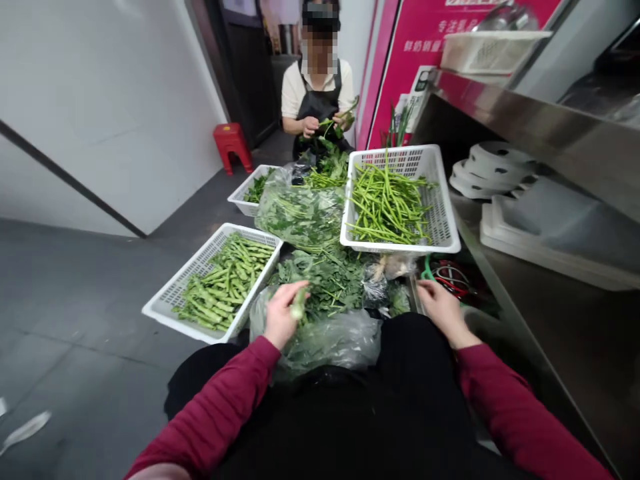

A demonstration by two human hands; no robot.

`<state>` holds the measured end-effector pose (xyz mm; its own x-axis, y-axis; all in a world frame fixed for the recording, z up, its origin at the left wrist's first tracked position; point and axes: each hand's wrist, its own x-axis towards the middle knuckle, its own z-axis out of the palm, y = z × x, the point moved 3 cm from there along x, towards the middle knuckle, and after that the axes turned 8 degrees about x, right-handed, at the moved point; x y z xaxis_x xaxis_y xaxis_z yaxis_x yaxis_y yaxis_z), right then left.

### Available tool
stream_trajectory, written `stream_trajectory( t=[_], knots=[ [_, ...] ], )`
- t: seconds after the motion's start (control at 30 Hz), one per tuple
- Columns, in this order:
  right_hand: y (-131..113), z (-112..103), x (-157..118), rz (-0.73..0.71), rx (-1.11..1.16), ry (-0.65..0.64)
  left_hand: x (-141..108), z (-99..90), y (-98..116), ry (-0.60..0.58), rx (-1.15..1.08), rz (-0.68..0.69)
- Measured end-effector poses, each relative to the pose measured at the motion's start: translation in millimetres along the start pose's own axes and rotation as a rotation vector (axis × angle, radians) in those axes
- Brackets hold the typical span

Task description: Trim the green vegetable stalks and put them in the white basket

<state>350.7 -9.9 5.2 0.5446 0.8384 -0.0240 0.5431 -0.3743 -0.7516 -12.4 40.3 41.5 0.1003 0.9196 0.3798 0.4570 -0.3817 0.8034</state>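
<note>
1. The step in hand looks to be the handling of one piece at a time: the left hand (pixel 283 317) has its thumb and fingers nearly closed, pinching a short, pale green vegetable piece (pixel 299 303).
2. That piece is held above a clear, crumpled plastic bag (pixel 340 337) and beside a loose heap of dark green, ragged leaves (pixel 325 277).
3. The right hand (pixel 443 307) has its fingers bent in beside a narrow grey strip (pixel 416 295), perhaps a blade; I cannot tell whether it grips it.
4. As I judge it, the next move calls for a light, steady pinch, with fingertips well clear of that strip.
5. The piece looks smooth and paler at its lower end; blur hides finer detail. Its colour resembles the plump green stalks (pixel 225 280) in the white, slotted plastic basket (pixel 193 272) to the left.
</note>
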Motion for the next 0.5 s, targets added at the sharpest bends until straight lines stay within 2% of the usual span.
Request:
stream_trajectory(
  t=[0.03,0.1,0.13,0.2,0.23,0.33,0.4,0.43,0.5],
  knots=[
    [-33.8,22.9,-13.9,-0.034,0.246,-0.166,-4.9,2.9,11.9,-0.021,0.028,0.112],
    [-93.9,71.2,-49.4,0.063,0.642,-0.615,-15.3,10.5,29.6,-0.11,0.057,0.28],
    [-117.7,90.4,-65.4,0.1,0.762,-0.752,-20.5,14.4,35.2,-0.173,0.042,0.331],
    [-147.5,112.6,-80.9,0.065,0.94,-0.648,-29.7,20.6,39.2,-0.289,-0.059,0.32],
    [-153.8,118.3,-82.9,0.036,0.967,-0.538,-33.2,22.6,37.6,-0.311,-0.149,0.234],
    [-154.3,123.0,-77.8,-0.053,0.873,-0.246,-44.8,30.6,25.3,-0.297,-0.459,-0.218],
    [-152.2,124.7,-73.0,-0.086,0.783,-0.158,-55.2,41.6,21.7,-0.37,-0.582,-0.429],
    [-152.7,126.3,-71.6,-0.095,0.763,-0.135,-59.7,47.1,21.7,-0.409,-0.607,-0.482],
    [-157.0,130.7,-71.1,-0.096,0.78,-0.101,-65.2,54.2,21.2,-0.399,-0.615,-0.551]
  ],
)
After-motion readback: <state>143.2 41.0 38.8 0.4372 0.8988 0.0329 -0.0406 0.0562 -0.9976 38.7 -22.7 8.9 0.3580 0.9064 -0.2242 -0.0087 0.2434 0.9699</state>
